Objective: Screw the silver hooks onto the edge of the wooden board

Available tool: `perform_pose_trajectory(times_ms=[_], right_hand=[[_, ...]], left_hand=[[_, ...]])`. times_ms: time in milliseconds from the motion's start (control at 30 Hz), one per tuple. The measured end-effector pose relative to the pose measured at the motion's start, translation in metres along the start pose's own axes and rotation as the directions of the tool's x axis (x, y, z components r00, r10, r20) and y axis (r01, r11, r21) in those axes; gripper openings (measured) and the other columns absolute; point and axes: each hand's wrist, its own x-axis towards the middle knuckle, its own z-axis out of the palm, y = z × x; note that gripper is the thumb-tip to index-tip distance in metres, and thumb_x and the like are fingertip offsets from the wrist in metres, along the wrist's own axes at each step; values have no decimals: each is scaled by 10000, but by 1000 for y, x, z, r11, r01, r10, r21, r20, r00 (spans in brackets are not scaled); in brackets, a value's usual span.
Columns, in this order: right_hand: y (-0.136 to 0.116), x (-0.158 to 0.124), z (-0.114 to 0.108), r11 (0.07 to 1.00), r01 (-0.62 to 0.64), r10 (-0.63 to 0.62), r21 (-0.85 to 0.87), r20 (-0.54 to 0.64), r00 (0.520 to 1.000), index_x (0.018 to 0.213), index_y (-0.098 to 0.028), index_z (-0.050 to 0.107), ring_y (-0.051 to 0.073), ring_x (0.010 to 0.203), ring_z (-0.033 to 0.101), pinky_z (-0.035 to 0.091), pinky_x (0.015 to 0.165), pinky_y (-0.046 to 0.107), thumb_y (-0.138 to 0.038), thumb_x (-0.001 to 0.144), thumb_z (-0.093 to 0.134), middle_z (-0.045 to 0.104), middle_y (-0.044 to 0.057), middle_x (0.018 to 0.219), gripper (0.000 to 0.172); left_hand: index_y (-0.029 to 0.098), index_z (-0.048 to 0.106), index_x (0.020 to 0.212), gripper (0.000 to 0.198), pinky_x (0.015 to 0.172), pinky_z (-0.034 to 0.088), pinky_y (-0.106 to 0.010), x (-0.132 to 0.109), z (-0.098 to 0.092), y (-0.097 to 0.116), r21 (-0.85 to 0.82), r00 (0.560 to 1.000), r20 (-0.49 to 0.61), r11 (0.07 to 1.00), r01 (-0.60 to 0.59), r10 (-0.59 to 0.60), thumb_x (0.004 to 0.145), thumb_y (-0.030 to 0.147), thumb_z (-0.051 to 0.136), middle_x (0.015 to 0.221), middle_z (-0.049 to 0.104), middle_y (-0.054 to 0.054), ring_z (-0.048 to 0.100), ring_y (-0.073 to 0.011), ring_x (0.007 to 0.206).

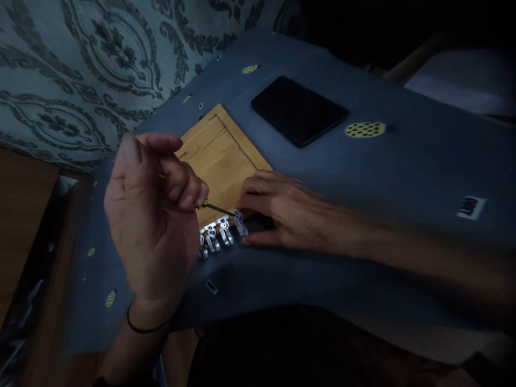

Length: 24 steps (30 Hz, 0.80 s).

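My left hand (pixel 161 209) is closed around the yellow handle of a screwdriver (pixel 217 208), its dark shaft slanting down to the right. The tip meets the right end of a metal hook rack (pixel 224 224), which lies along the near edge of a wooden board (pixel 215 156). Several silver hooks stick out from the rack toward me; its left end is hidden behind my left hand. My right hand (pixel 278 209) grips the rack's right end against the board's corner, thumb on the near side and fingers on the board.
A black tablet (pixel 299 110) lies beyond the board on a blue tablecloth (pixel 411 177) printed with pineapples. A patterned wall or curtain (pixel 108 59) borders the table at the far left. Wooden furniture (pixel 24 215) stands at the left. The scene is dim.
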Motion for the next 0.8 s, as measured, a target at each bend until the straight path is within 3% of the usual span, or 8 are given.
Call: perform_pose_trajectory(times_ms=[100,267,467,800], right_hand=[[0,1,-1,1000,-11,11,1,12,1000,993,-145,728,247,963,559,456,849,405,-434,855,769,638,93,1005,323],[1,0,0,1000,-4,4,-3,1,1000,990,-144,728,250,966,564,462,843,405,-444,850,771,639,95,1006,334],[1,0,0,1000,2,-2,1,-5,1000,986,-139,726,242,958,558,460,834,392,-445,855,767,637,95,1005,335],[0,-1,0,1000,20,-20,-12,-19,1000,982,-152,725,246,953,559,463,822,390,-455,858,762,638,95,992,329]], left_hand=[[199,695,764,239,516,273,-314,-1,-1,-3,27,1000,-12,999,-17,17,943,355,680,650,336,16,276,-122,554],[229,689,745,286,545,342,-320,-2,-2,-1,95,1000,-7,995,21,-20,985,359,603,713,376,-12,287,-137,590],[232,643,769,332,544,359,-325,-3,-1,1,137,1000,9,990,23,-25,897,531,709,766,433,-10,308,-128,588],[226,617,734,291,528,352,-317,-5,2,0,72,1000,5,997,7,-7,966,398,650,756,512,-20,333,-127,568]])
